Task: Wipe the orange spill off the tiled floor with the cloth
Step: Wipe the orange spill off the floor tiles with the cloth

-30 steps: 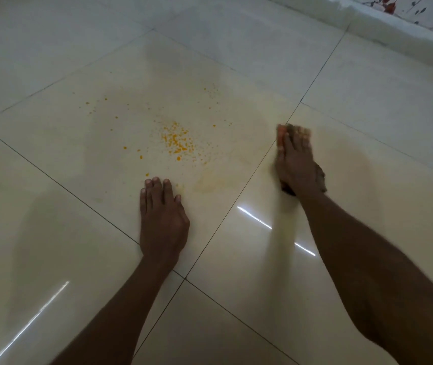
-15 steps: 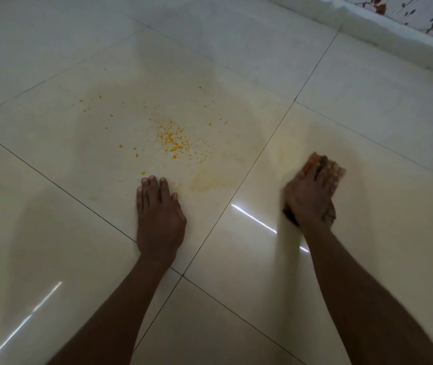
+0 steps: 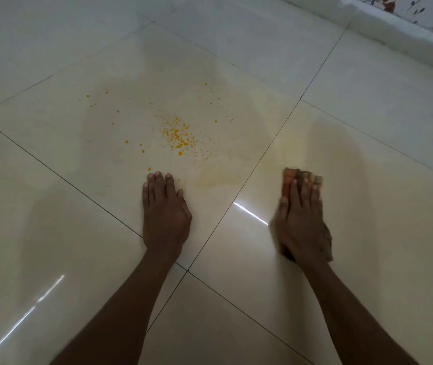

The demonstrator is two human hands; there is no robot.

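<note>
The left hand [image 3: 166, 216] lies flat, fingers spread, just below the spill [image 3: 180, 139] as a brace, while the right hand [image 3: 301, 222], right of the spill, presses the cloth [image 3: 293, 175] flat under extended fingers to scrub the floor [image 3: 368, 167].

Orange spill [image 3: 178, 139]: I see specks clustered densely on 1 glossy cream tile of the floor [image 3: 368, 88], strays scattered left and up, a faint yellow smear below-right. Cloth [image 3: 302, 177]: crumpled, brownish, orange-stained at its left edge, lying flat right of the spill, across the grout line.
</note>
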